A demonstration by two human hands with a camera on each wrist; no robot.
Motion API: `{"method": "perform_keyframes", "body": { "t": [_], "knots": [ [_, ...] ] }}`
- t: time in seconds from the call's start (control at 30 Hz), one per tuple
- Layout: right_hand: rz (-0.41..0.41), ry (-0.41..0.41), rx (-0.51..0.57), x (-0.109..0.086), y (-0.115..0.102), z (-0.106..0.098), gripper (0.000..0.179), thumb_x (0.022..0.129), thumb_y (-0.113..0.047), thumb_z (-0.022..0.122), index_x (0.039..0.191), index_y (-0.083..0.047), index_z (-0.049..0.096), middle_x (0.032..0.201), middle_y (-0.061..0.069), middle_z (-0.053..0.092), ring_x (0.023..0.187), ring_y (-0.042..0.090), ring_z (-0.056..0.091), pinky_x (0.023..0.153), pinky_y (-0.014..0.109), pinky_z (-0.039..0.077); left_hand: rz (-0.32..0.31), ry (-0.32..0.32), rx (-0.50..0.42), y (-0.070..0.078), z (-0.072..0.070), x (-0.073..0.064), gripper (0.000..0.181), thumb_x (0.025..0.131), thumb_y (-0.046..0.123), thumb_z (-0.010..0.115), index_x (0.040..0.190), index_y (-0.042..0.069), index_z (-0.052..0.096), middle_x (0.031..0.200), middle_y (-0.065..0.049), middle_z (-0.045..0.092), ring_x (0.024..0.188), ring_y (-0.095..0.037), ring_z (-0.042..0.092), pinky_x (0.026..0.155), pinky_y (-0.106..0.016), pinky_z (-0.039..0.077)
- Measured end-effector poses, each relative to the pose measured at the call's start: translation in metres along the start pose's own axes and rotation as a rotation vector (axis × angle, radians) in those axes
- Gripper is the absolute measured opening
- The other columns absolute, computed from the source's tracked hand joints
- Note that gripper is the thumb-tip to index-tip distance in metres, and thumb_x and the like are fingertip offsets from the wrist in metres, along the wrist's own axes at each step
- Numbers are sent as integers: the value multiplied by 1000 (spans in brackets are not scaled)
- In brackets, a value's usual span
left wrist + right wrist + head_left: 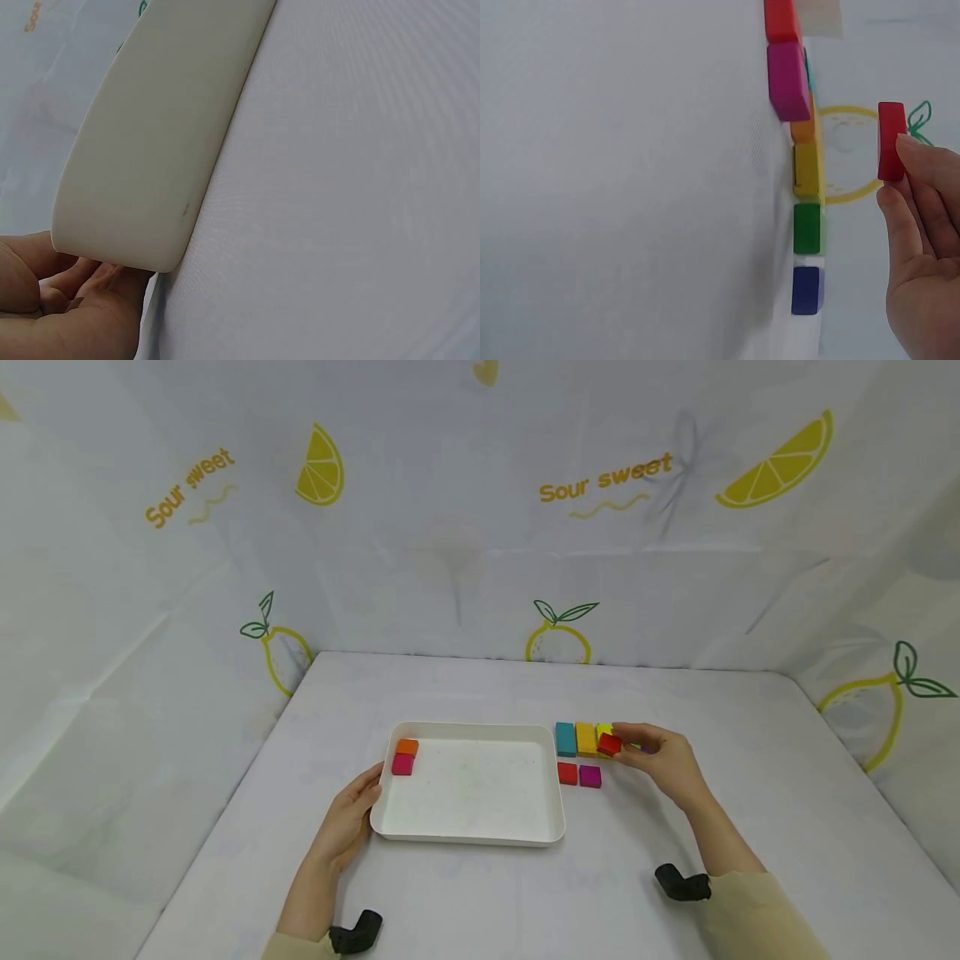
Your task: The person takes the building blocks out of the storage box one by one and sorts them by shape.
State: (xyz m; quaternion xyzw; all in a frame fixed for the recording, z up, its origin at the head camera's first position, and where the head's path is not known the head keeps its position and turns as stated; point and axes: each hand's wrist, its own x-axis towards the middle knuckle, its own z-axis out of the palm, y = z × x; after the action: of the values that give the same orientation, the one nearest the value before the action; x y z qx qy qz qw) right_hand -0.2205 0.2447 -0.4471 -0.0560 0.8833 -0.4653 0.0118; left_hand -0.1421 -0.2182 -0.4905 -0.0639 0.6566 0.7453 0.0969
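A white rectangular tray lies on the table, with an orange block and a pinkish-red block at its left end inside. My left hand holds the tray's left edge; in the left wrist view its fingers bend at the tray's end. Between thumb and fingertips, my right hand pinches a small red block, raised above the other blocks. The right wrist view shows this red block on edge. Part of the back row of blocks is hidden behind the right hand in the head view.
Right of the tray, teal, amber and yellow blocks stand in a back row. Green and dark blue blocks continue it. Another red block and a magenta block lie in front.
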Motion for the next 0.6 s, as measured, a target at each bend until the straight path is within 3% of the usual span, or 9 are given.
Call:
{"method": "perform_keyframes", "body": {
  "t": [0.07,0.13,0.33,0.6],
  "knots": [
    [22,-14,-13,-3,8,-6,45,91,-27,72,133,-12,62,137,14,62,110,-3,58,85,2,47,-1,0,-1,0,0,0,50,107,9,31,156,3,22,164,-16,23,149,-27,25,94,-5,42],
    [41,-31,-18,-5,14,-10,47,91,-28,72,133,-11,62,138,15,61,107,-6,58,84,5,49,0,0,-2,0,0,0,50,107,9,31,156,3,22,164,-16,23,149,-27,25,94,-5,42],
    [67,-89,-7,-7,24,-13,49,89,-26,74,132,-8,62,137,17,62,124,30,57,84,8,52,6,0,3,1,0,-1,50,107,8,31,156,2,21,164,-17,22,150,-28,24,94,-4,42],
    [59,-171,-13,-6,36,-6,47,85,-21,77,129,-10,65,133,13,66,119,19,62,85,10,52,-3,6,10,1,1,-1,50,107,8,31,156,4,22,164,-15,22,149,-27,25,94,-4,42]
  ]
}}
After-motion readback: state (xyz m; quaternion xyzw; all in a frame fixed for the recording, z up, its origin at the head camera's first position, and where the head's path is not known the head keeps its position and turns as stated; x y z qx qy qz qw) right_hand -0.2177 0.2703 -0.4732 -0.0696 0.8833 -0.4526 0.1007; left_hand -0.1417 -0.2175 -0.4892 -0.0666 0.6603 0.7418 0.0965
